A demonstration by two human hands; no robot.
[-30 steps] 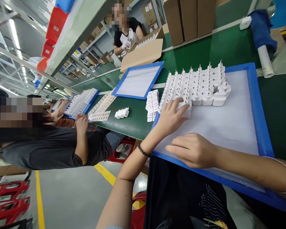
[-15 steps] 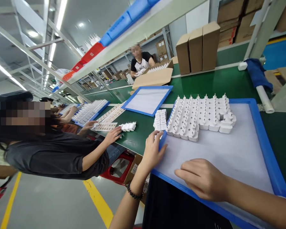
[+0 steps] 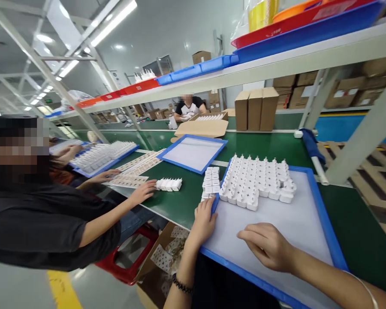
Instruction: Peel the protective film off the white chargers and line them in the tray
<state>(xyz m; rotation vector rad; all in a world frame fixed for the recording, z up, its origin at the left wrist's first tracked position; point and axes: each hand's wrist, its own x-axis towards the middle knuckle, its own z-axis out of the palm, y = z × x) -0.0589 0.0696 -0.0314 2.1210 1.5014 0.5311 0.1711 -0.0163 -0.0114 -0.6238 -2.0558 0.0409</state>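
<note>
My left hand (image 3: 203, 221) rests at the left rim of a blue-framed tray (image 3: 318, 206), fingers slightly apart and thumb spread. Its fingertips reach the near end of a small stack of white blocks (image 3: 211, 180) beside the tray; I cannot tell whether they touch. Over the bare front part of the tray's white lining is my right hand (image 3: 268, 246), its fingers loosely curled together with nothing visible in them. Rows of white plug-like pieces with upright metal pins (image 3: 247, 180) fill the tray's back left, with one gap near their right end.
On my left sits a co-worker, whose hand (image 3: 143, 192) is at a short row of white pieces (image 3: 169, 184). Perforated strips (image 3: 138, 167), another blue-framed tray (image 3: 193, 152) and upright cartons (image 3: 256, 109) stand on the green table. A shelf (image 3: 276, 64) crosses above.
The view has levelled out and swung, showing more of the overhead shelf and the open carton below. My hands keep nearly the same pose at the tray.
</note>
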